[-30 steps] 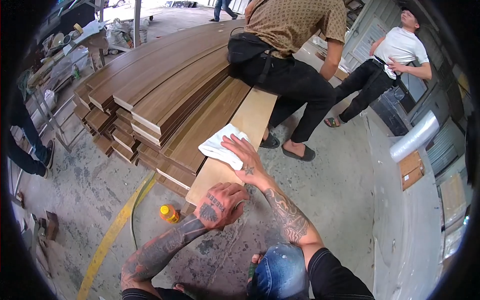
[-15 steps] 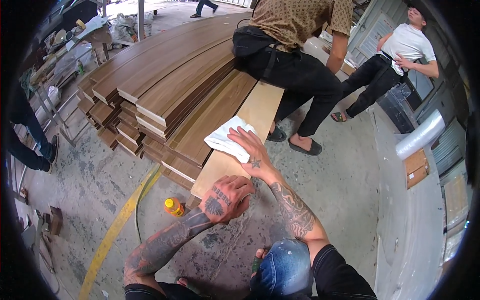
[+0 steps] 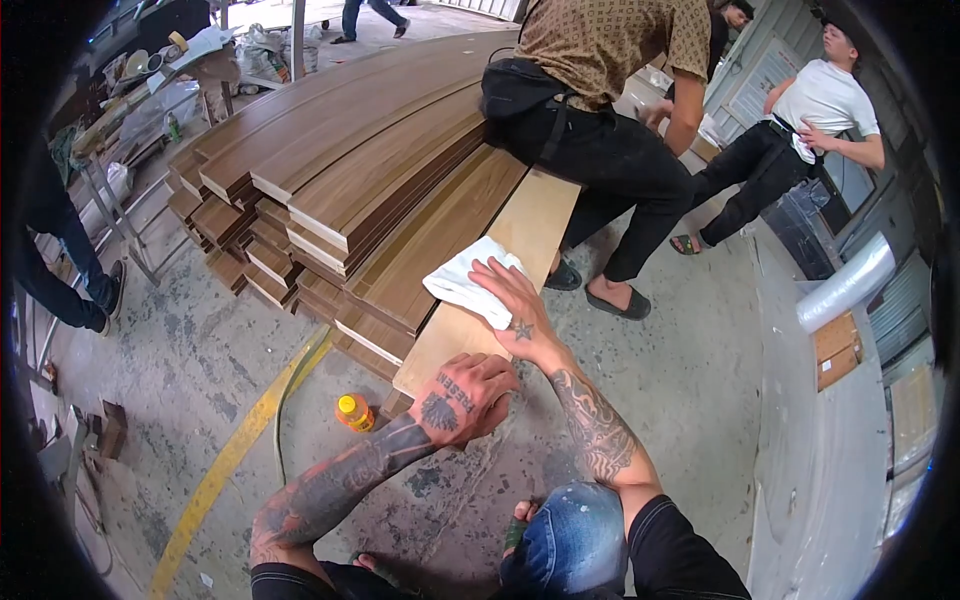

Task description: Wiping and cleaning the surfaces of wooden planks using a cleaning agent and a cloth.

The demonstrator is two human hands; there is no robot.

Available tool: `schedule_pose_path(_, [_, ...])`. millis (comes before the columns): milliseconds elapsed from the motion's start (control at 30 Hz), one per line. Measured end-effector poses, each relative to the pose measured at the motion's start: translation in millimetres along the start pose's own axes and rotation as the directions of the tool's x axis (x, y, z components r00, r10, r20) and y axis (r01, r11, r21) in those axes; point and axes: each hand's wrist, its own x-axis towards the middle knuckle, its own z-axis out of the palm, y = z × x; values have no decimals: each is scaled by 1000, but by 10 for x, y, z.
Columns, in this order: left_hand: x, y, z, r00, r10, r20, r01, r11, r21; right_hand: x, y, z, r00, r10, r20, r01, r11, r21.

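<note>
A long pale wooden board [image 3: 541,215] lies along the near side of a stack of brown wood-grain boards [image 3: 370,140]. Against its near end, my left hand [image 3: 463,400] is closed with curled fingers gripping the edge; the fingertips are partly hidden. Farther up the same board, my right hand [image 3: 512,305] presses a folded white cloth [image 3: 462,282] onto the pale face. Its fingers lie extended over the cloth, which sticks out to the left of them.
A yellow-capped bottle [image 3: 355,412] stands on the floor by a hose [image 3: 279,430] and a yellow floor line [image 3: 235,455]. A person in a patterned shirt [image 3: 610,50] sits on the stack's far part. Another in a white shirt [image 3: 825,105] stands right.
The whole view has shifted slightly, while both hands keep nearly the same places on the board. The seated person's hand and another person's head have come into sight at the back.
</note>
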Motion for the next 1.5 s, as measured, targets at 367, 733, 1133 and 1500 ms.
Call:
schedule_pose_path(367, [16,20,0,1000,0,-21,-1,1000,-2,-2,10,-8,1000,-1,4,1,1000,11])
schedule_pose_path(733, [-69,-27,89,999,17,39,-23,987,160,4,65,107,997,-53,-49,54,998,13])
schedule_pose_path(1133, [-83,77,139,953,-9,304,-142,870,472,66,-92,38,999,25,-36,-23,999,45])
schedule_pose_path(1500, [-123,96,142,984,102,144,-154,895,419,-2,-7,47,997,-74,-19,76,985,153])
